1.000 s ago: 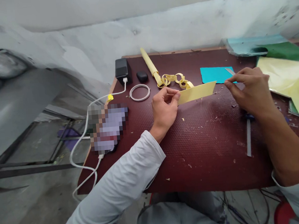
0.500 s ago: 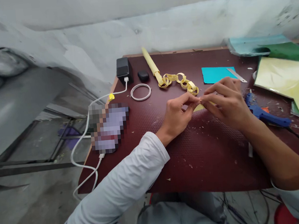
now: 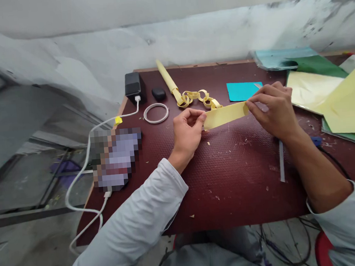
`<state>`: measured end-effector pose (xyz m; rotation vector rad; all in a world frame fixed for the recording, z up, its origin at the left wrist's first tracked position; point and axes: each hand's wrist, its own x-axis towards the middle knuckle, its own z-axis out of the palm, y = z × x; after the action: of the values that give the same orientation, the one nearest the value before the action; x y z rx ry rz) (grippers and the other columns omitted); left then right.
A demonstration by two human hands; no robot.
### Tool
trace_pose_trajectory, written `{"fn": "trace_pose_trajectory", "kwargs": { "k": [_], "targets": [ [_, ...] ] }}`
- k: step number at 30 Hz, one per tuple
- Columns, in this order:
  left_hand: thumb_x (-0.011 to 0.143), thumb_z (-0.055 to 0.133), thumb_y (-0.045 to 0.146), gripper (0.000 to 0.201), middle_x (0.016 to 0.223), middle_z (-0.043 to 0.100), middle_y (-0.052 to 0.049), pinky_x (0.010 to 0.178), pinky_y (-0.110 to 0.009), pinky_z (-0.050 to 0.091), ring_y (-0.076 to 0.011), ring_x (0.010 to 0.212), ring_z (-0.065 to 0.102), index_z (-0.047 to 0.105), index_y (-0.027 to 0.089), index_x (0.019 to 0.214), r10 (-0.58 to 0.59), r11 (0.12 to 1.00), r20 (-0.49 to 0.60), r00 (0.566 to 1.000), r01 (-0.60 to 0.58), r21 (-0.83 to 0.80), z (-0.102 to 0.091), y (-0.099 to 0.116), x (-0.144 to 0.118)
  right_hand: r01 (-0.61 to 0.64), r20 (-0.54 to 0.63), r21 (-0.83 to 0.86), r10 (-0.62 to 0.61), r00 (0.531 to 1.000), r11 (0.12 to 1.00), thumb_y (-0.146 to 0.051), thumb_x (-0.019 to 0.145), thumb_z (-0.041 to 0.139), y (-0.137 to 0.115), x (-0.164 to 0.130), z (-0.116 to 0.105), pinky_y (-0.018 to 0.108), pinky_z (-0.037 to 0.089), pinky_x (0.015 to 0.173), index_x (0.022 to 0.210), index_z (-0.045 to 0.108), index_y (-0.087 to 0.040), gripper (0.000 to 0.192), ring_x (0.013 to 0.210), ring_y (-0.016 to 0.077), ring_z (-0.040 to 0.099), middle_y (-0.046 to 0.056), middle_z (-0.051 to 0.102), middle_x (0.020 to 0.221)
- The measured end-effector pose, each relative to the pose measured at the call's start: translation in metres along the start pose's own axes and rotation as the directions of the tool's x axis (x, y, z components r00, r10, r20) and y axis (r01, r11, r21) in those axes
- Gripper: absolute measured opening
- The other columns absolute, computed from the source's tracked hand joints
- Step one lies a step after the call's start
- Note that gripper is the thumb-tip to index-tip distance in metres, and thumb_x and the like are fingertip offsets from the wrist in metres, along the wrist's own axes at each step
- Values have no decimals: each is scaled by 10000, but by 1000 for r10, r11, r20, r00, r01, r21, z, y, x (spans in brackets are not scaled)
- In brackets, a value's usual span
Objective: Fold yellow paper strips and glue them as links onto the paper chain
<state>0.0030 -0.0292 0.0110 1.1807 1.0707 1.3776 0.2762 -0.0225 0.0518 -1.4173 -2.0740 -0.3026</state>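
A yellow paper strip [image 3: 225, 115] is stretched between my two hands above the table. My left hand [image 3: 188, 132] pinches its left end between thumb and fingers. At the other end, my right hand [image 3: 271, 106] grips the strip, which curls slightly there. Just behind the strip lies a yellow paper chain [image 3: 193, 95] of several linked loops, its near end partly covered. The chain joins a pointed yellow paper cone [image 3: 167, 76] at the back. Beyond my right hand is a turquoise paper sheet [image 3: 242, 91], with a blade tip partly hidden by the fingers.
To the left are a phone [image 3: 119, 158] with a white cable, a black power block [image 3: 134, 87], a small black case [image 3: 158, 94] and a white ring [image 3: 156, 113]. Yellow sheets [image 3: 348, 101] cover the right side. A glue stick [image 3: 281, 161] lies beside my right forearm, which mostly hides a blue tool.
My hands have moved apart, from fingertips together to opposite ends of the strip, which now shows at full length. The camera view has shifted a little to the right.
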Motion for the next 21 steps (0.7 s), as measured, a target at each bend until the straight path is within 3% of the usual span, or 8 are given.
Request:
{"fn": "trace_pose_trajectory", "kwargs": {
  "k": [4,9,14,21],
  "targets": [
    [971,798,251,103,923,772,-48,576,-224,657,-139,757,737,721,184,968,-42,999,-40,998,41,-20,-1,-4,2,-32,-3,139,33,999,990,-331,1060,649,-1,0,4,521,492,953,911,755,-242,204,1027,314,696,81,782,1014],
    [961,806,257,124,954,790,-59,601,-204,634,-146,800,756,734,192,1038,16,999,-39,999,-15,31,-7,-6,6,-257,150,431,211,966,865,-421,1060,623,-3,-1,12,421,518,689,941,682,-274,198,761,239,677,42,733,849],
    [977,798,282,180,937,793,-52,613,-227,658,-165,820,785,752,205,1134,26,999,15,1000,-27,38,-8,-6,5,-358,233,488,277,932,796,-583,1048,642,-2,-2,18,438,528,663,998,716,-291,305,784,257,680,60,754,895],
    [975,801,288,125,895,796,-56,557,-236,646,-149,707,752,724,191,993,-46,999,-27,999,46,-10,-7,-7,7,-337,164,477,295,941,812,-528,1058,639,8,-3,22,422,517,637,959,712,-282,275,732,236,633,50,709,834]
  ]
}}
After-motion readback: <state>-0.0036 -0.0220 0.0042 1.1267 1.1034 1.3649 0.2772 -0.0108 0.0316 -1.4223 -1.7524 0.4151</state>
